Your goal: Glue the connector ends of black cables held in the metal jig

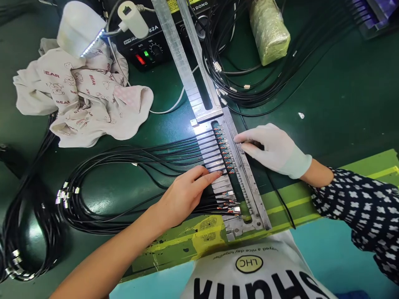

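Observation:
A slotted metal fixture (263,214) lies on the bench, with several black cables (174,151) laid side by side across it. Their stripped ends show small coloured wires (225,151) over the slot. My bare left hand (187,191) is over the fixture's left side, thumb and forefinger pinched on one black cable near its end. More cable ends (232,205) with metal connectors lie below that hand. In a white glove, my right hand (271,149) has its thumb and forefinger closed at the fixture's right rail; its other fingers are partly hidden.
A second metal fixture (174,45) adjoins at the top, before a black control box (146,47). Printed cloth (75,93) and a lit lamp (93,43) are at upper left. Cable coils (249,97) and a wrapped block (269,33) are at upper right. Green-yellow tape (168,245) lines the bench edge.

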Demonstrator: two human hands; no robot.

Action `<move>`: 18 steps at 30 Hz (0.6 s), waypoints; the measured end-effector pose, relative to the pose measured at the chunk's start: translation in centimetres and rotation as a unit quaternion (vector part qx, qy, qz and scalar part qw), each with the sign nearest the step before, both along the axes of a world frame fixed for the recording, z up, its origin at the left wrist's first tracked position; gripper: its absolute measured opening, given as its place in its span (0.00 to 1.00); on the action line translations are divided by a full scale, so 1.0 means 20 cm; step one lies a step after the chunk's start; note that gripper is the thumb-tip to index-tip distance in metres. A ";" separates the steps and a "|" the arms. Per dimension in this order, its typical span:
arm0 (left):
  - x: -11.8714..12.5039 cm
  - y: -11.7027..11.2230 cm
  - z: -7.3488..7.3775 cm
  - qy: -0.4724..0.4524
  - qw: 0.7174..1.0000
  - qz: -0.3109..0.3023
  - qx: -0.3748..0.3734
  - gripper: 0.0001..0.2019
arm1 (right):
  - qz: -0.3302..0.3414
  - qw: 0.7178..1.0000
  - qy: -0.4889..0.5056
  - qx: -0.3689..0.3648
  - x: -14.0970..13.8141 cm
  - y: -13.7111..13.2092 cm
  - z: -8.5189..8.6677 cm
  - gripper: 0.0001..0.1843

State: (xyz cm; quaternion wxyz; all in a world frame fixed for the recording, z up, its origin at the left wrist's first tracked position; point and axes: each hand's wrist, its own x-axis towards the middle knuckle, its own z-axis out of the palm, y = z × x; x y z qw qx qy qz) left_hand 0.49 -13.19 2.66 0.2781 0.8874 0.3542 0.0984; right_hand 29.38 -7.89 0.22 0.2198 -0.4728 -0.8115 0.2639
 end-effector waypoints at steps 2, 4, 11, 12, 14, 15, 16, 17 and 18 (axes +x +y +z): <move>0.01 0.01 0.01 -0.007 1.000 0.010 -0.021 0.22 | 0.002 1.000 0.004 0.001 0.00 0.00 0.00 0.12; 0.02 -0.01 0.00 -0.011 0.999 0.019 -0.032 0.18 | 0.008 1.000 0.012 0.002 0.00 0.00 -0.01 0.12; -0.02 -0.16 -0.06 0.063 0.978 0.054 0.191 0.22 | 0.011 0.999 0.032 -0.004 0.00 0.01 -0.02 0.12; -0.02 -0.17 -0.07 0.074 0.976 0.053 0.197 0.24 | 0.010 0.999 0.031 -0.001 0.00 0.01 -0.02 0.12; -0.02 -0.19 -0.07 0.082 0.980 0.039 0.179 0.25 | 0.002 1.000 0.023 0.011 0.00 0.01 -0.02 0.12; -0.03 -0.20 -0.07 0.082 0.982 0.035 0.164 0.25 | -0.003 1.000 0.018 0.017 0.00 0.00 -0.02 0.11; -0.03 -0.21 -0.06 0.079 0.985 0.036 0.147 0.25 | -0.008 1.000 0.013 0.020 0.00 -0.01 -0.01 0.12; -0.03 -0.22 -0.05 0.070 0.988 0.042 0.130 0.24 | -0.010 1.000 0.009 0.021 0.00 -0.03 -0.01 0.12; -0.03 -0.23 -0.04 0.059 0.991 0.050 0.108 0.23 | -0.010 1.000 0.006 0.021 0.01 -0.04 -0.01 0.12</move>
